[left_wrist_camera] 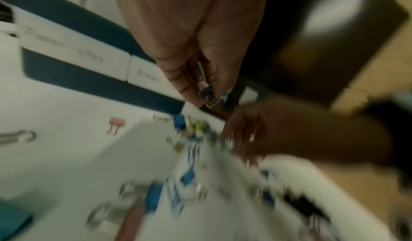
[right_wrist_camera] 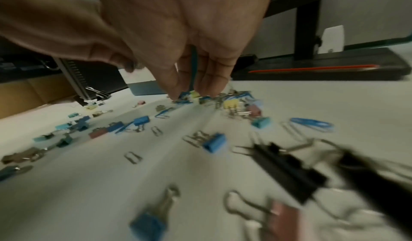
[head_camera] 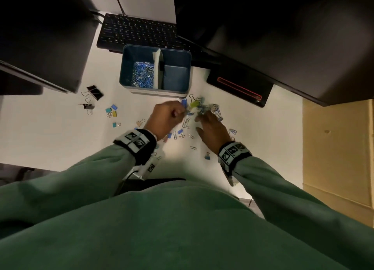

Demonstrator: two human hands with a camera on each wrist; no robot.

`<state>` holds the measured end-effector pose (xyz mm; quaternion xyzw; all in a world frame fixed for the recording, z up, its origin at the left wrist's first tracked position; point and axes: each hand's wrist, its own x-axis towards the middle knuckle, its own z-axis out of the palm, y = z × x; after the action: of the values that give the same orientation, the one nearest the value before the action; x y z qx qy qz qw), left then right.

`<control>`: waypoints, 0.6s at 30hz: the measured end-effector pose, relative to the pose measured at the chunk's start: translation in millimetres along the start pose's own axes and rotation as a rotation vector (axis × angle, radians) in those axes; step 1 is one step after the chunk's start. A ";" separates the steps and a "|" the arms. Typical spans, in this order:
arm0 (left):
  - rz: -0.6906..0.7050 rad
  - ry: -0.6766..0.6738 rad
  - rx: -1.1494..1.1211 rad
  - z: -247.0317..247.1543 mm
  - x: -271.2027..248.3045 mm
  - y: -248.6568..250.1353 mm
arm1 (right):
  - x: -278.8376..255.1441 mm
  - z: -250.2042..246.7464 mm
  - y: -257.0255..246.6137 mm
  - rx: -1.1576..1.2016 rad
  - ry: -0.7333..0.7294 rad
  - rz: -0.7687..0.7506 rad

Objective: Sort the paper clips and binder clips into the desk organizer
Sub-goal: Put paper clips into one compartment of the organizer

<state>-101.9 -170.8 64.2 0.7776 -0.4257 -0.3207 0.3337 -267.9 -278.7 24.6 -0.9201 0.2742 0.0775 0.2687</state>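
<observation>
A white bench (head_camera: 50,132) carries a blue organizer (head_camera: 155,70) set just in front of a black keyboard (head_camera: 137,32). Dark monitors overhang the bench on both sides, and a black base with a red line (head_camera: 238,89) sits to the right of the organizer. Beyond the bench's right edge stands tan cardboard (head_camera: 336,148).

The organizer's left compartment holds blue and silver paper clips (head_camera: 142,74); the right one looks bare.

The left hand (head_camera: 166,118) is curled, its fingers (left_wrist_camera: 189,89) pinching a few clips (left_wrist_camera: 208,95) just in front of the organizer. The right hand (head_camera: 212,131) reaches down with fingers (right_wrist_camera: 176,87) straight, tips on the pile (head_camera: 204,107) of mixed clips.

Binder clips (head_camera: 94,92) in black, blue and yellow lie scattered to the left, and loose clips lie between the hands.
</observation>
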 end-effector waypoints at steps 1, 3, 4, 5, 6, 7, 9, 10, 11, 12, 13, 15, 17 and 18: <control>-0.045 0.053 -0.077 -16.8 0.9 5.6 | 5.7 3.1 -5.8 0.011 -0.003 -0.007; -0.112 0.180 -0.197 -53.9 12.7 7.7 | 17.6 6.9 -13.4 0.031 0.027 0.019; -0.128 0.260 -0.207 -73.1 22.3 4.9 | 23.2 7.1 -16.0 0.035 0.041 0.038; -0.144 0.335 -0.175 -90.8 33.0 0.0 | 28.8 7.1 -18.0 0.037 0.047 0.051; -0.160 0.392 -0.124 -106.5 43.7 -5.3 | 34.1 6.0 -20.0 0.032 0.040 0.060; -0.177 0.418 -0.060 -119.1 54.5 -10.8 | 38.8 5.6 -21.4 0.022 0.030 0.062; -0.197 0.383 0.055 -135.0 72.3 -21.8 | 45.7 5.9 -23.4 -0.016 0.014 0.055; -0.206 0.346 0.122 -136.7 78.1 -25.6 | 47.4 6.9 -21.7 -0.034 0.009 0.056; -0.197 0.326 0.205 -136.1 78.9 -26.9 | 47.5 7.7 -21.0 -0.048 0.002 0.052; -0.167 0.338 0.279 -132.1 76.2 -28.8 | 46.2 8.9 -20.8 -0.055 -0.012 0.046; -0.106 0.374 0.320 -124.1 68.9 -26.0 | 44.6 10.3 -19.9 -0.060 -0.024 0.028; 0.003 0.362 0.296 -93.2 46.0 -23.0 | 40.5 12.1 -20.8 -0.063 -0.066 -0.021; 0.031 0.161 0.283 -53.2 16.6 -24.4 | 36.4 14.3 -23.7 -0.057 -0.119 -0.063; 0.020 0.037 0.320 -33.3 3.5 -28.0 | 34.5 15.4 -25.0 -0.061 -0.139 -0.077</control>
<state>-61.8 -154.1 60.3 0.8224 -0.4727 -0.2310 0.2166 -225.3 -268.8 12.9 -0.9301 0.2167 0.1393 0.2618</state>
